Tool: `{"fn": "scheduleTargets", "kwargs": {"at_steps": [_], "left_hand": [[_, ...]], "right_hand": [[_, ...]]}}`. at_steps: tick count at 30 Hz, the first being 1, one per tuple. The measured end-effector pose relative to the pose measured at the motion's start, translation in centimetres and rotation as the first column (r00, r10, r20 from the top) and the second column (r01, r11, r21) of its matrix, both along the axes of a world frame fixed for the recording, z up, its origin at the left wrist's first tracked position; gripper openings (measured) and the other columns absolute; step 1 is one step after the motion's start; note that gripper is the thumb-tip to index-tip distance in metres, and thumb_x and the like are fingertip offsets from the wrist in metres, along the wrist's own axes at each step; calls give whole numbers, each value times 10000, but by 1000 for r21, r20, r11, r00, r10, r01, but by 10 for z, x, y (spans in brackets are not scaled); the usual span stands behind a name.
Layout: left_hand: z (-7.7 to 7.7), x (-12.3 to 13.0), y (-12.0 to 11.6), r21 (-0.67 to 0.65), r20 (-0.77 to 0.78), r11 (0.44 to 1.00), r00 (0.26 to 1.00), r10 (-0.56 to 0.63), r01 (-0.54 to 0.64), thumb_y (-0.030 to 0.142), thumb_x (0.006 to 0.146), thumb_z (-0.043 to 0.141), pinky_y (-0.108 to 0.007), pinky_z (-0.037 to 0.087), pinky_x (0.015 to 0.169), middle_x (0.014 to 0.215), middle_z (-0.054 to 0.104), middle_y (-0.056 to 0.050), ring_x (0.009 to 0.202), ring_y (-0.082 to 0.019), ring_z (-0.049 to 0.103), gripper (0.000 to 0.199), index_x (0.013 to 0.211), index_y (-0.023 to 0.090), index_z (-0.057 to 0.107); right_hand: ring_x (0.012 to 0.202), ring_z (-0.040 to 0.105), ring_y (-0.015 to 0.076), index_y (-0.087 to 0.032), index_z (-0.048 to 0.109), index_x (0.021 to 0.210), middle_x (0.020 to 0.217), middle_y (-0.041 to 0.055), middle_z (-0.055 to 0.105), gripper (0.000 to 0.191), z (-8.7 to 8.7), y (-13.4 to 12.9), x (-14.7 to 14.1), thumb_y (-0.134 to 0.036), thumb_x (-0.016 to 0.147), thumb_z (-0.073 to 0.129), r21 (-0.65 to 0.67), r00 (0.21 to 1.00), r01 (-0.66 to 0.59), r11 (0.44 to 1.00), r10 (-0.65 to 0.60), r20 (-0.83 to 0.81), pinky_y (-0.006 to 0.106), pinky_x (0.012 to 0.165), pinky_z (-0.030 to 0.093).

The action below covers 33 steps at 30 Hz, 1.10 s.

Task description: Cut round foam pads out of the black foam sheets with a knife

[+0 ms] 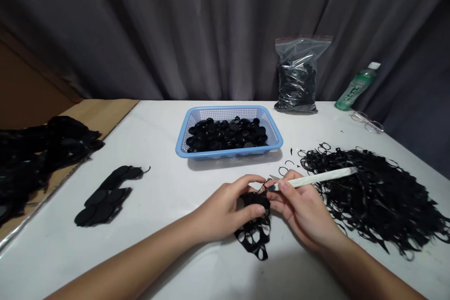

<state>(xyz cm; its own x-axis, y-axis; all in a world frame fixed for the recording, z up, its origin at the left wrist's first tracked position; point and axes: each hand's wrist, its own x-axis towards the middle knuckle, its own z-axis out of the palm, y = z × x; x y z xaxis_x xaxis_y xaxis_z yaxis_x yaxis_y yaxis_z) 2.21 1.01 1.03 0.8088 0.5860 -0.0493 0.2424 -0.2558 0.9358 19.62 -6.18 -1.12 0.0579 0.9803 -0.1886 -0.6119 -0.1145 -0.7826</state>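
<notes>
Head view, as seen by an onlooker in the room. Left hand (220, 211): fingers curled narrow, pinching with the thumb the upper part of a black rubber sheet punched with round holes (252, 229). The sheet hangs toward the near edge of the white surface (87, 258), between the hands and nearer the left. Right hand (302, 211): fingers closed narrow on a slim pale-handled craft knife (316, 178). Its long axis runs nearly level, from the upper right down to a small metal tip (272, 183), which points left at the top of the sheet, just beside the left fingertips.

Beyond the hands: a blue plastic mesh basket (225, 111) of black round discs (228, 133). Right of the hands: a heap of black rubber offcuts (372, 192). Left of centre: a strip of black discs (105, 196). Far edge: a clear zip bag of black discs (297, 84), a green-labelled bottle (356, 86), and wire-rimmed glasses (365, 122).
</notes>
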Motion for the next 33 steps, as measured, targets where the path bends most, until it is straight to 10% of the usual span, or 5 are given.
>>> {"fn": "scheduleTargets", "kwargs": {"at_steps": [6, 23, 33], "left_hand": [[0, 0, -5, 21, -92, 987, 982, 162, -161, 349, 894, 513, -231, 366, 517, 627, 525, 52, 540, -123, 478, 362, 1216, 211, 423], [-5, -1, -6, 12, -161, 989, 976, 149, -150, 403, 880, 507, -222, 296, 495, 585, 448, 65, 514, -112, 367, 211, 929, 208, 442], [-9, 6, -7, -186, -122, 955, 970, 212, -232, 436, 849, 561, -229, 339, 555, 686, 518, 16, 632, -136, 458, 271, 804, 169, 543]], "right_hand": [[818, 711, 157, -191, 516, 709, 900, 34, 746, 307, 1, 0, 2, -401, 777, 729, -31, 995, 14, 999, -11, 95, 309, 763, 564], [780, 717, 200, -195, 519, 739, 879, 54, 740, 301, -7, -3, 2, -438, 811, 683, -16, 965, -30, 999, 33, 262, 423, 774, 573], [898, 691, 196, -228, 599, 814, 934, 61, 735, 126, -8, -7, 3, -298, 904, 546, 273, 627, -47, 961, -184, 757, 321, 752, 550]]}}
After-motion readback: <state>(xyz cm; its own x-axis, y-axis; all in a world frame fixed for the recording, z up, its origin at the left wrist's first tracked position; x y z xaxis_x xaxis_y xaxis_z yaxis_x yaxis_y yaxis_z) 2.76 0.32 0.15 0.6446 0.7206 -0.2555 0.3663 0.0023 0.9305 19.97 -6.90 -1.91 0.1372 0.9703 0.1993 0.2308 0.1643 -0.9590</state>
